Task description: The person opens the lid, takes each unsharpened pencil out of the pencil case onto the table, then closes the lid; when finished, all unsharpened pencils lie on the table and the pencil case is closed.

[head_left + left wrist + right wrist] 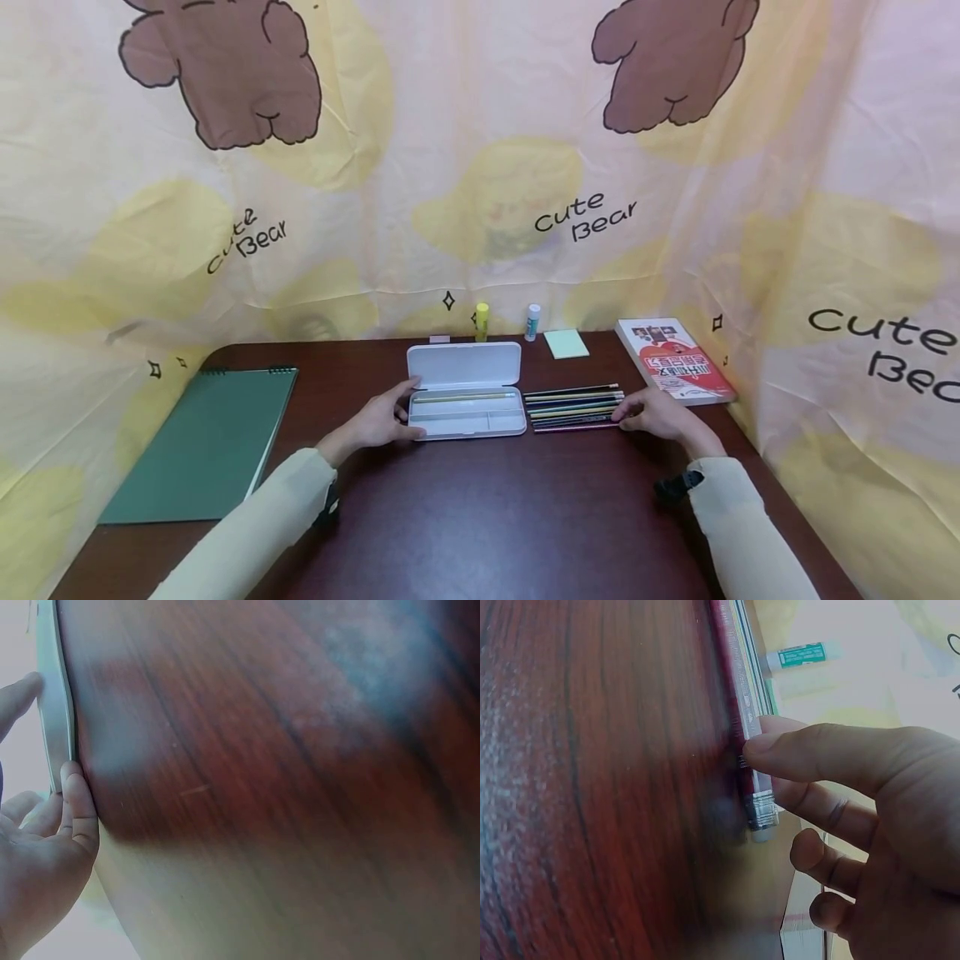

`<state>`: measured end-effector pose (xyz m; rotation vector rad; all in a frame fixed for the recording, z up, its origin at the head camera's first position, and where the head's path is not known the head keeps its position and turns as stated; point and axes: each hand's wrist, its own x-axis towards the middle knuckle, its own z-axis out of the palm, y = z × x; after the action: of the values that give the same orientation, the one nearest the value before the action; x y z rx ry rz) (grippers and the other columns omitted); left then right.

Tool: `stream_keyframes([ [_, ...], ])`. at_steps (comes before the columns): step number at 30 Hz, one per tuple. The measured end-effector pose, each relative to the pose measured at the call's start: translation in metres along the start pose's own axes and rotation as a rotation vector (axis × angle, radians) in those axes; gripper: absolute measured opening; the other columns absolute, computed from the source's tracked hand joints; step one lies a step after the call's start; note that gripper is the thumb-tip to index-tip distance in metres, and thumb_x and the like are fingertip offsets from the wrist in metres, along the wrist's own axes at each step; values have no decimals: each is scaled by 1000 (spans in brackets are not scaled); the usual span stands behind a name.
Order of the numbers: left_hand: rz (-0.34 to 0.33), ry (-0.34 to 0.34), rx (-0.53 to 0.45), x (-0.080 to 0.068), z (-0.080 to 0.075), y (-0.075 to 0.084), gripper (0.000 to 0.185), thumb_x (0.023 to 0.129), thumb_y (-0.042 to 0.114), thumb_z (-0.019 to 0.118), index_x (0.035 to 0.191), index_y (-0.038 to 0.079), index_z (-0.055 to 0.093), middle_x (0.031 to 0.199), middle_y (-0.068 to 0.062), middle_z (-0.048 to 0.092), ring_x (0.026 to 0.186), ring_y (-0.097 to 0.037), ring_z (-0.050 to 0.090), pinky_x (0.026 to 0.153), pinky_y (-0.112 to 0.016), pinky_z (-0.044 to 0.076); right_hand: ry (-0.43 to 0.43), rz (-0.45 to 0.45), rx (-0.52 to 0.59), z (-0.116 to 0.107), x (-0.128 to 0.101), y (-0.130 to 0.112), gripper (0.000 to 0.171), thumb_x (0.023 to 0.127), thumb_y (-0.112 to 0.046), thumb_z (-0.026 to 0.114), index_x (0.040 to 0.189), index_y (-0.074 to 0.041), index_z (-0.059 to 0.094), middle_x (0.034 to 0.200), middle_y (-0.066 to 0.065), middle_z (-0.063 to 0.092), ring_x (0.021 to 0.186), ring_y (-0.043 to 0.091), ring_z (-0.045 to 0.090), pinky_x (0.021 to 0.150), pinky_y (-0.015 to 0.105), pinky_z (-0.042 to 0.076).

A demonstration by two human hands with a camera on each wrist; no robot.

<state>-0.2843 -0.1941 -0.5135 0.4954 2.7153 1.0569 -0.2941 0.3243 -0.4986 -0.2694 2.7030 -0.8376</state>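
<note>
An open white pencil case (pixel 467 412) lies mid-table with its lid (pixel 463 364) raised, and one pencil (pixel 465 397) rests inside. My left hand (pixel 416 408) holds the case's left end, thumb on the front edge and a finger along the back. In the left wrist view my left hand (pixel 49 727) spans that white edge (pixel 56 690). A row of several pencils (pixel 573 404) lies right of the case. My right hand (pixel 621 417) is at their right ends. In the right wrist view my right hand (pixel 769 776) pinches the nearest maroon pencil (pixel 731 690) by its metal ferrule.
The dark wooden table (pixel 487 517) carries a green spiral notebook (pixel 202 442) at the left and a red and white book (pixel 675 360) at the right. Along the back stand a yellow glue stick (pixel 482 321), a white stick (pixel 532 322) and green sticky notes (pixel 566 343). A bear-print cloth surrounds the table.
</note>
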Motion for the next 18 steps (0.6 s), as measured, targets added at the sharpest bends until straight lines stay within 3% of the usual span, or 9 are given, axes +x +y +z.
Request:
stream_keyframes([
  [11,8,2,6,-2,-1,0,100,78,34,86,158,14,29,144,-14,53,92,-14,60,77,-28,49,26,-40,15,2,11,-17,13,91,-16,72,103,-14,77,103,4,71,94,23,56,82,37,45],
  [18,3,4,-9,-2,1,3,99,78,33,86,157,15,30,145,-14,53,93,-15,60,78,-29,49,74,-109,-46,9,22,-42,17,92,-20,71,108,-18,75,106,-1,73,97,21,59,90,44,48],
])
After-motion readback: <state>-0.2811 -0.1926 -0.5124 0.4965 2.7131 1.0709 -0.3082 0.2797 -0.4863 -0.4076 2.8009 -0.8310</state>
